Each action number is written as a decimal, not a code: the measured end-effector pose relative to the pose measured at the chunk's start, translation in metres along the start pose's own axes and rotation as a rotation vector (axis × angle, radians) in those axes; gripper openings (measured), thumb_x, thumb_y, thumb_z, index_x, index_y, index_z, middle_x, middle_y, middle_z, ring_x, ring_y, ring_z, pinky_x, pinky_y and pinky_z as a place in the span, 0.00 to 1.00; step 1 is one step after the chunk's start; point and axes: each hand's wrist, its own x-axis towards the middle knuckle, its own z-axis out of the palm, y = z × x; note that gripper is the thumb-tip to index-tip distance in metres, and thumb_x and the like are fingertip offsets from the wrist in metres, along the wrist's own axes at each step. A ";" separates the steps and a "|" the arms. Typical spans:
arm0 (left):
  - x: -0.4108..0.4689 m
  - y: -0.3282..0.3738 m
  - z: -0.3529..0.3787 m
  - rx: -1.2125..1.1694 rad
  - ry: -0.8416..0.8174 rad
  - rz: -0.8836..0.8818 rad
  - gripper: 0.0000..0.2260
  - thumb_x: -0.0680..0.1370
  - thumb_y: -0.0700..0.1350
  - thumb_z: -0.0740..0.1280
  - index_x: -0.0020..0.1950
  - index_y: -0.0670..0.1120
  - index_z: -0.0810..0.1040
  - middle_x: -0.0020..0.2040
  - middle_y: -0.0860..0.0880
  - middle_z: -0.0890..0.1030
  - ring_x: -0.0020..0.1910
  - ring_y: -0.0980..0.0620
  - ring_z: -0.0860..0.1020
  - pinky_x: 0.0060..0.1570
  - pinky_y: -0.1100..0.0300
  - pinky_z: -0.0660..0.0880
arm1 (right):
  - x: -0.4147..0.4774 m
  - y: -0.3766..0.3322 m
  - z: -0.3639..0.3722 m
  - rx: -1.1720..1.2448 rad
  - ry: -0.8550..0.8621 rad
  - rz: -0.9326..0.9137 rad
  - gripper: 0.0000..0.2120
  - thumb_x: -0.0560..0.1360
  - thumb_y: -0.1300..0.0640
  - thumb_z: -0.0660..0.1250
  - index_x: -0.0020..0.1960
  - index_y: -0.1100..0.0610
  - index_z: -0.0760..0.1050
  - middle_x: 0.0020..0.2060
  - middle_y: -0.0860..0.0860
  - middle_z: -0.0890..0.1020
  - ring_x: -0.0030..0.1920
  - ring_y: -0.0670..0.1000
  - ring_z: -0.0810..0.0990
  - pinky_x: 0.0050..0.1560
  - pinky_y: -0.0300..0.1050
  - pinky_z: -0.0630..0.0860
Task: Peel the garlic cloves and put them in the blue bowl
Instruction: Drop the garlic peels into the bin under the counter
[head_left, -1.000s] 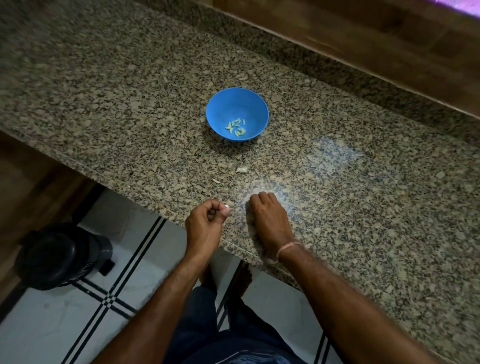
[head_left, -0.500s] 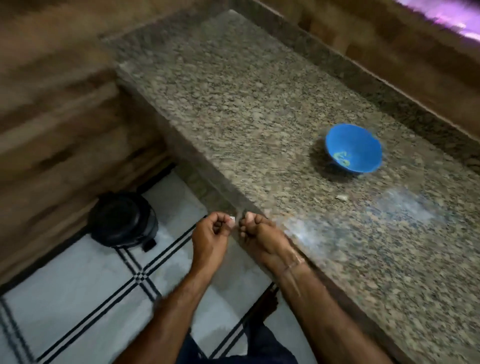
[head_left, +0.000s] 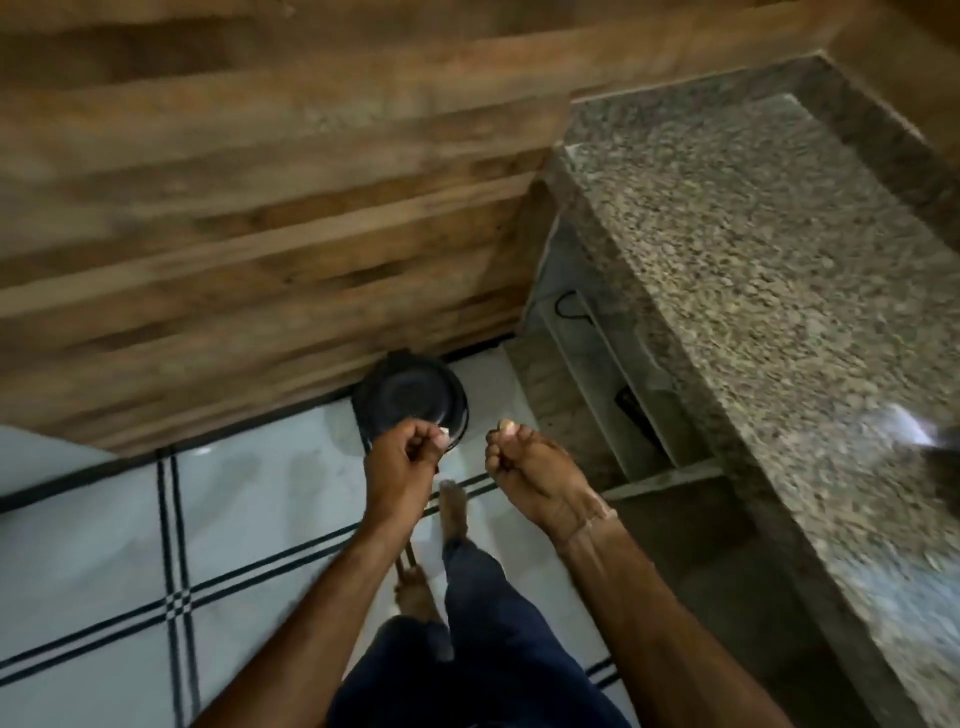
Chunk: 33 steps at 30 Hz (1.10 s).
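both hands are hovering apart by the black bin (head_left: 410, 395): the left hand (head_left: 400, 462) over its near rim, pinching a small pale scrap (head_left: 443, 439), the right hand (head_left: 530, 467) curling just right of the bin, contents impossible to tell. the blue bowl is not showing anywhere. risk: the scrap may be clove, not skin, and getting binned; a loosening pinch is likely dropping it onto the floor (head_left: 104, 519) beside the bin.

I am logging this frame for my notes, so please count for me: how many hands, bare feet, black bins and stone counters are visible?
Hands: 2, the left hand and the right hand
Bare feet: 2
Black bin: 1
Granite counter: 1
Total: 6
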 end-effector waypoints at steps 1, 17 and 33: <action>0.008 -0.006 -0.012 -0.002 0.025 -0.006 0.04 0.80 0.40 0.72 0.46 0.48 0.83 0.41 0.55 0.84 0.40 0.67 0.80 0.40 0.76 0.72 | 0.012 0.005 0.013 -0.016 -0.011 0.015 0.15 0.85 0.67 0.58 0.42 0.60 0.75 0.34 0.54 0.76 0.33 0.48 0.73 0.33 0.38 0.77; 0.171 -0.173 -0.009 -0.164 0.126 -0.588 0.09 0.79 0.41 0.74 0.38 0.48 0.83 0.31 0.52 0.82 0.33 0.49 0.79 0.44 0.48 0.81 | 0.273 0.094 0.034 -0.062 0.101 0.331 0.07 0.83 0.69 0.58 0.51 0.63 0.74 0.39 0.58 0.77 0.35 0.51 0.78 0.34 0.40 0.80; 0.365 -0.379 0.132 -0.507 0.324 -0.961 0.12 0.73 0.39 0.79 0.54 0.43 0.82 0.50 0.42 0.85 0.41 0.47 0.82 0.36 0.59 0.81 | 0.520 0.171 -0.006 -0.161 0.296 0.342 0.13 0.87 0.62 0.56 0.67 0.64 0.74 0.59 0.59 0.81 0.59 0.56 0.81 0.65 0.56 0.74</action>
